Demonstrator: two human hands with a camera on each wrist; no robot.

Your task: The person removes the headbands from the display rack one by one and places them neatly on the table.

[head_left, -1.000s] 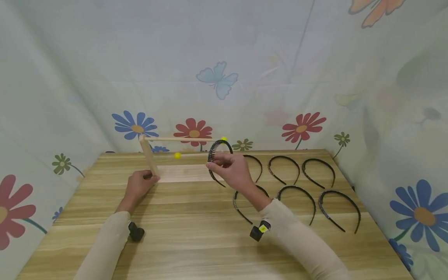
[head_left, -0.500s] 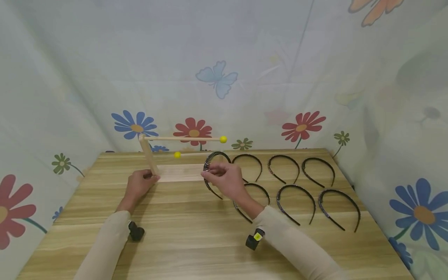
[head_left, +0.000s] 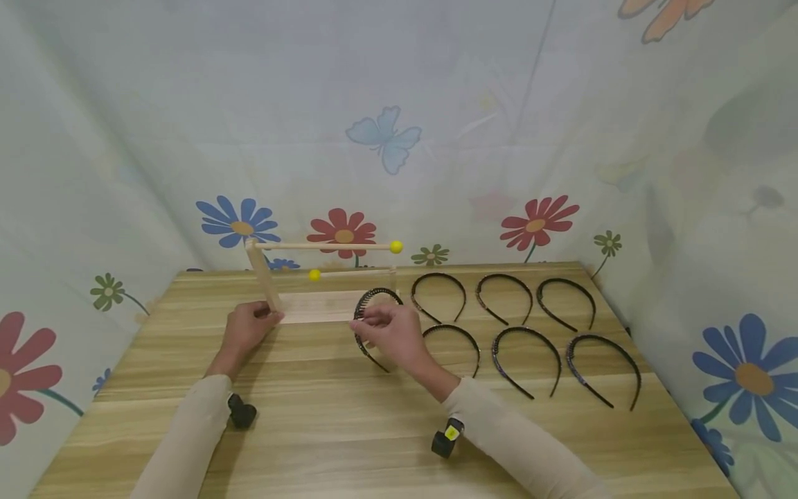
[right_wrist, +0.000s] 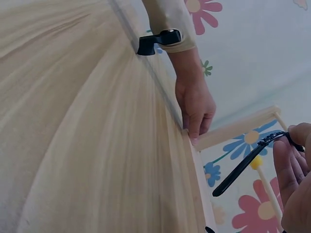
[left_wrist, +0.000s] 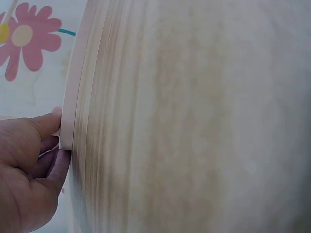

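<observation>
My right hand (head_left: 395, 336) pinches a black toothed headband (head_left: 359, 338) between thumb and fingers, low over the front of a wooden rack (head_left: 318, 307). In the right wrist view one arm of that headband (right_wrist: 238, 169) points down and left from the fingertips. At the rack's left end, my left hand (head_left: 248, 329) grips the base near the foot of the upright; its thumb and fingers (left_wrist: 59, 167) lie on either side of the board's end. Two thin rods, each tipped with a yellow ball (head_left: 396, 247), stand above the base. My right hand partly hides the rack's right end.
Several black headbands (head_left: 526, 329) lie in two rows on the right of the wood-grain table (head_left: 324, 430). A patterned cloth (head_left: 436, 83) with flowers and butterflies hangs behind the table and along its sides.
My right hand has come down and toward me, slightly left, with the headband, moving away from the upper rod's yellow ball. My left hand stays on the rack's base.
</observation>
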